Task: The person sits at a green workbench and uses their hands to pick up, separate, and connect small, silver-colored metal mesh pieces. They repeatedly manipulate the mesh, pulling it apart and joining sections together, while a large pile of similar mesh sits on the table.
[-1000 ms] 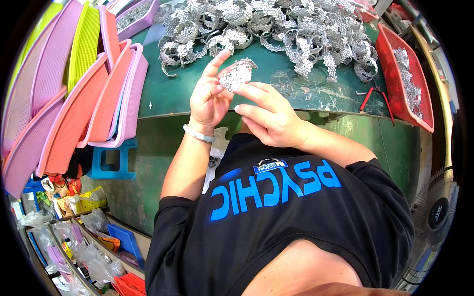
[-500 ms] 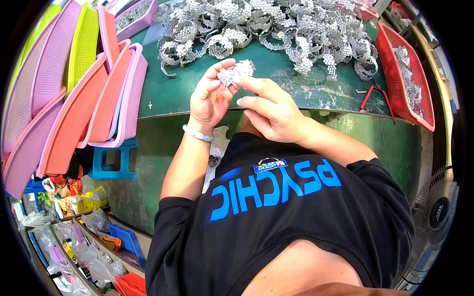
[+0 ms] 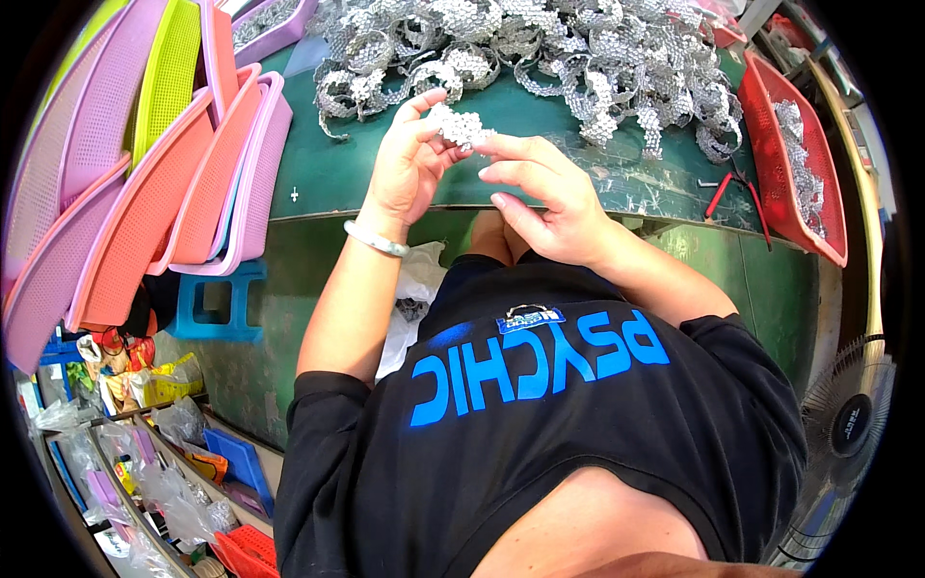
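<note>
My left hand (image 3: 409,159) is raised over the near edge of the green table, with a pale bracelet on its wrist. Between its curled fingers and thumb sits a short, bunched strip of silvery metal links (image 3: 461,126). From the right, my right hand (image 3: 551,193) reaches the strip; the index fingertip meets its right end, while the other fingers and the thumb are spread apart. Just beyond both hands lies a large heap of similar linked metal strips (image 3: 540,58), many curled into rings.
Red-handled pliers (image 3: 737,197) lie at the table's right edge beside a red basket (image 3: 836,207) with metal strips in it. Stacked colourful plastic baskets (image 3: 145,212) stand at the left, above a blue stool (image 3: 217,328). A fan (image 3: 853,419) is at lower right. The green tabletop (image 3: 337,178) ends near my wrists.
My left hand and the strip have shifted slightly up and outward. My right thumb and fingers have spread wider, drawing a little away to the right from the strip.
</note>
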A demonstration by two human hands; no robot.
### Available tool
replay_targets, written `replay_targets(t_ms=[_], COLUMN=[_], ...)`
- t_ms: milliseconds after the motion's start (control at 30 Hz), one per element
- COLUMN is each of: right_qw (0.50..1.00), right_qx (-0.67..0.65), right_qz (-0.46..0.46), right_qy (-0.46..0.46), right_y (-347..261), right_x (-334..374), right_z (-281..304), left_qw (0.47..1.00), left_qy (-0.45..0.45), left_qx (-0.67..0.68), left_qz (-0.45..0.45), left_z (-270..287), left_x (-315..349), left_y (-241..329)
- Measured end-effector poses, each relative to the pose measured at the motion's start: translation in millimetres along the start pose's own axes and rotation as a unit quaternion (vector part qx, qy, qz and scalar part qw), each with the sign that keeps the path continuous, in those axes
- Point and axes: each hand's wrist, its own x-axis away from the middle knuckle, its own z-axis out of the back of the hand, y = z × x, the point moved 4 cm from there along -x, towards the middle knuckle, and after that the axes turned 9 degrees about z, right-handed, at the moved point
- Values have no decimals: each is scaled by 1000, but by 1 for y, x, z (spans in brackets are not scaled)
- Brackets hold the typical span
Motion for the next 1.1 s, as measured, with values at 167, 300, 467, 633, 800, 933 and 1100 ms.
replay_targets(t_ms=[167, 300, 467, 633, 800, 933, 1100], right_qw=[999, 992, 905, 855, 821, 816, 806], right_qx=[16, -41, -271, -353, -419, -435, -443], right_qz=[-8, -118, -327, -380, -386, -380, -392], right_qy=[40, 20, 16, 12, -13, -12, 12], right_y=[5, 20, 41, 42, 45, 49, 52], right_x=[-11, -13, -1, 2, 8, 12, 17], right_z=[12, 14, 3, 1, 0, -1, -1], left_qw=[985, 960, 935, 924, 910, 909, 918], left_qy=[-21, -25, -21, 4, -14, -20, -2], left_qx=[-124, -196, -261, -294, -315, -311, -303], left_qz=[120, 198, 241, 243, 270, 276, 257], left_z=[-2, -11, -8, -9, -16, -17, -19], left_x=[-4, -5, -15, -18, -18, -21, -23], left_y=[4, 1, -5, -8, -7, -10, -13])
